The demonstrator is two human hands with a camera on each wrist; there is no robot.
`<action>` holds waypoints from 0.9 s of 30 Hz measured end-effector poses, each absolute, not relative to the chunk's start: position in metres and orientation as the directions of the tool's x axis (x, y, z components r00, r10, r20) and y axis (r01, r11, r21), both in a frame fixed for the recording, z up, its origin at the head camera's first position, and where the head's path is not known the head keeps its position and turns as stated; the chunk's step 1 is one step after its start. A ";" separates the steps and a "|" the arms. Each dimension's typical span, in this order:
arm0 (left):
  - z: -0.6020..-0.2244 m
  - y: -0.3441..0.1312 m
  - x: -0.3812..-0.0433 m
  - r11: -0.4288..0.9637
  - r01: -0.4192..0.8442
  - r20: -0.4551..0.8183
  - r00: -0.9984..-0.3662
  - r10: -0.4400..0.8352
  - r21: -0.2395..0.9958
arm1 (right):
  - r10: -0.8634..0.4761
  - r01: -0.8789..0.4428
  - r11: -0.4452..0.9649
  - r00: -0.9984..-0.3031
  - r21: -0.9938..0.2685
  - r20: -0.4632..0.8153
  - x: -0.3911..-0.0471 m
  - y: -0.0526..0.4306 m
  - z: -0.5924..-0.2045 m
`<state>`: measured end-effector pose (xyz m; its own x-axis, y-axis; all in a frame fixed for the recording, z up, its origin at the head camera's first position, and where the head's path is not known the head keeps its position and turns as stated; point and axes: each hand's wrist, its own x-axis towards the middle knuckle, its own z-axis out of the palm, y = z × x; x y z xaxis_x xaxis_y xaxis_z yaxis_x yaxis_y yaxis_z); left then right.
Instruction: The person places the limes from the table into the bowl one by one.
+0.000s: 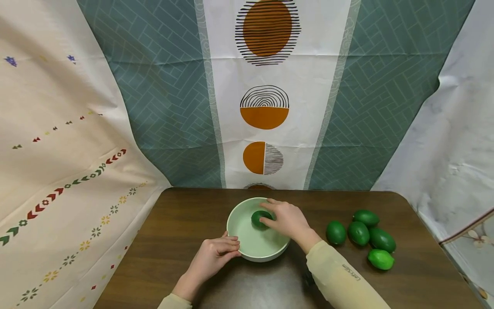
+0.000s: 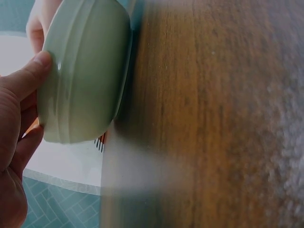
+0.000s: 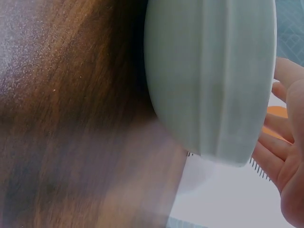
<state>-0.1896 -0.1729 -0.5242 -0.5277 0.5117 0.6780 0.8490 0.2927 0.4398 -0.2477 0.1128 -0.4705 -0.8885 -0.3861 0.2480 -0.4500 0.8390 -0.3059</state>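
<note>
A pale green bowl [image 1: 241, 231] stands on the table. My left hand [image 1: 211, 257] grips its left rim; in the left wrist view the thumb [image 2: 35, 71] presses the bowl's outer wall, with fingers curled at the rim. Inside the bowl is a smooth, dark green avocado [image 1: 257, 219]. Reaching over the right rim, my right hand [image 1: 289, 219] pinches the avocado between thumb and fingers. From the right wrist, the bowl's wall [image 3: 209, 80] hides the avocado and the fingertips.
To the right lie several more dark green avocados [image 1: 358, 233] in a loose group, with a bright green lime [image 1: 381, 259] at their near side. The brown wooden table [image 1: 166, 240] meets a patterned cloth [image 1: 170, 107] at the back.
</note>
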 end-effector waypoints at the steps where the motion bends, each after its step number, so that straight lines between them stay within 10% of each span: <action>1: -0.524 -0.173 -0.190 0.292 0.847 0.676 -0.531 0.512 0.444 | -0.383 -0.449 0.839 -0.888 -0.306 0.253 -0.247 0.114 -0.471; 27: -0.526 -0.174 -0.190 0.294 0.826 0.654 -0.561 0.508 0.480 | -0.345 -0.472 0.803 -0.866 -0.363 0.363 -0.234 0.140 -0.474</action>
